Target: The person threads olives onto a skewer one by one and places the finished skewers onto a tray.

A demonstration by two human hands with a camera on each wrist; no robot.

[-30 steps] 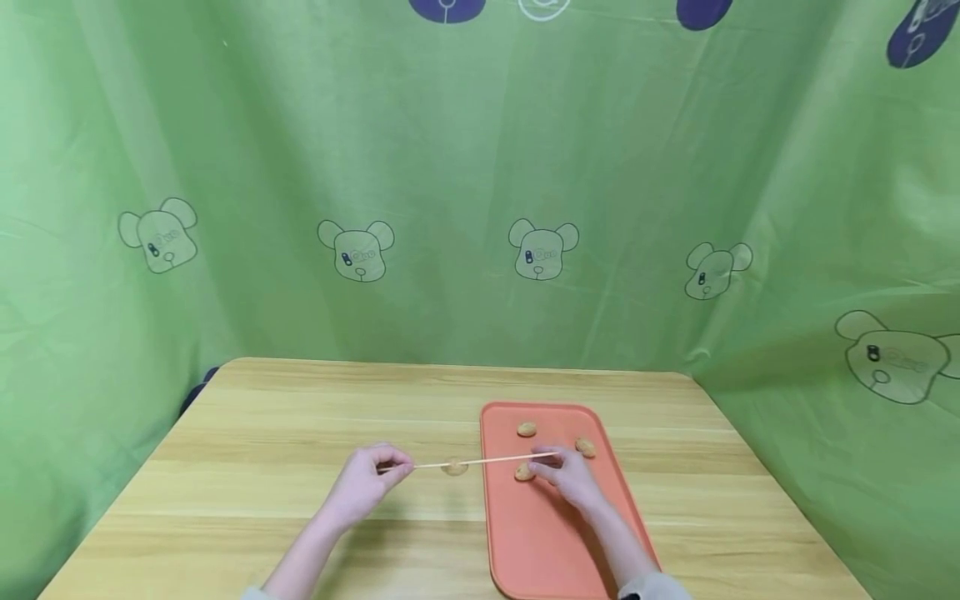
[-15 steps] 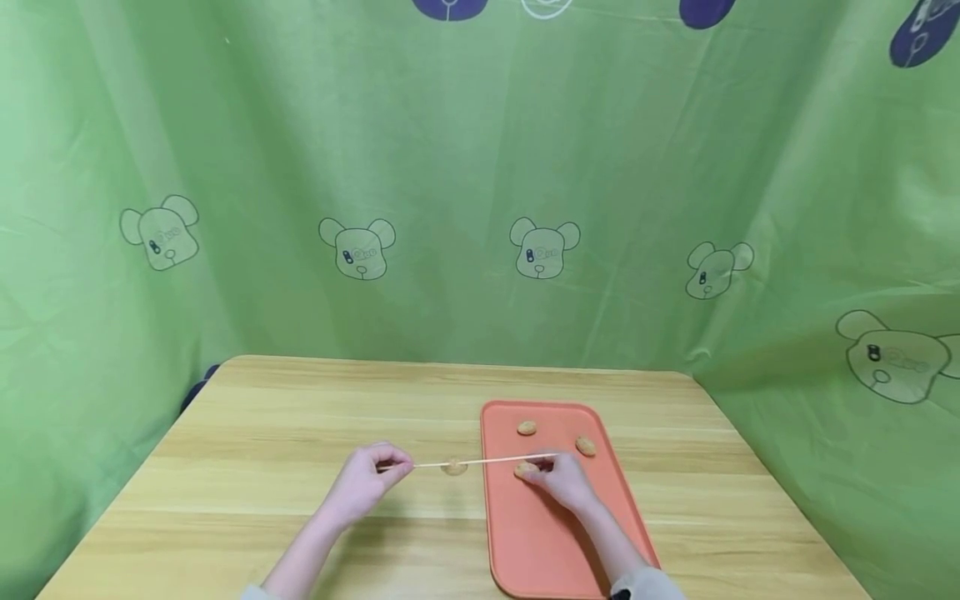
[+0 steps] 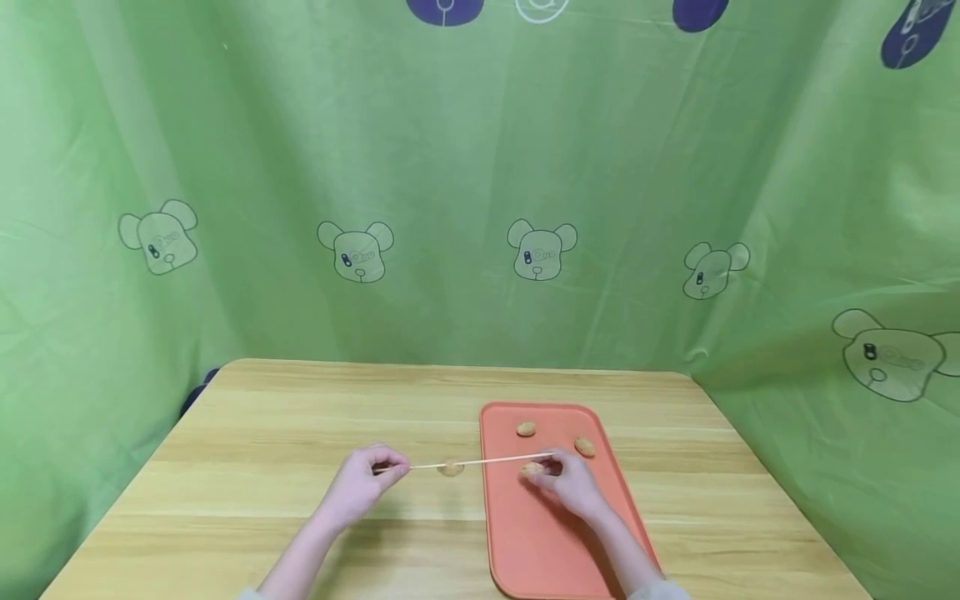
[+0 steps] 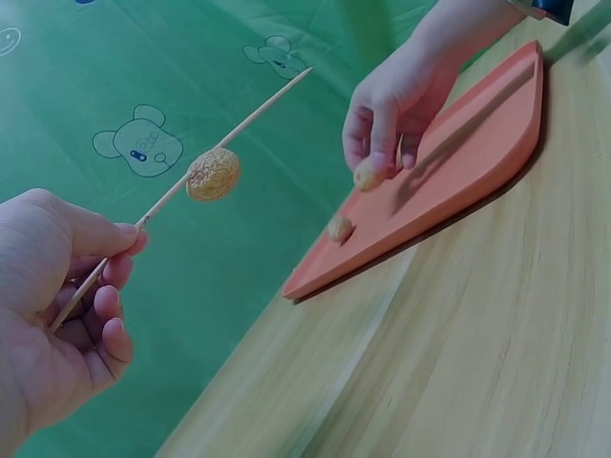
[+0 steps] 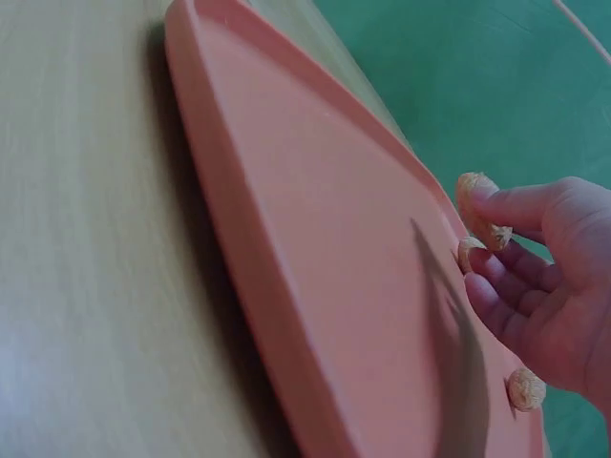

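Note:
A thin wooden skewer (image 4: pixel 264 108) is pinched near its blunt end by my left hand (image 3: pixel 365 481), its pointed tip angled toward the right. One wrinkled tan oval ball (image 4: pixel 213 174) is threaded partway along it. My right hand (image 3: pixel 576 483) pinches a second wrinkled tan ball (image 5: pixel 482 211) between thumb and fingers, just above the coral tray (image 3: pixel 525 542). In the head view the skewer's tip overlaps the right hand. Two more such balls lie on the tray, the far ball (image 3: pixel 527 429) and the right ball (image 3: pixel 584 447).
The tray, with a low raised rim, rests on a light wood-grain table (image 3: pixel 247 467), right of its middle. Green curtain (image 3: pixel 450 167) printed with bear faces hangs behind the table and along its sides.
My right hand's fingers have closed on the ball that lay on the tray near them, and it has shifted slightly right. My left hand and the skewer stay almost still.

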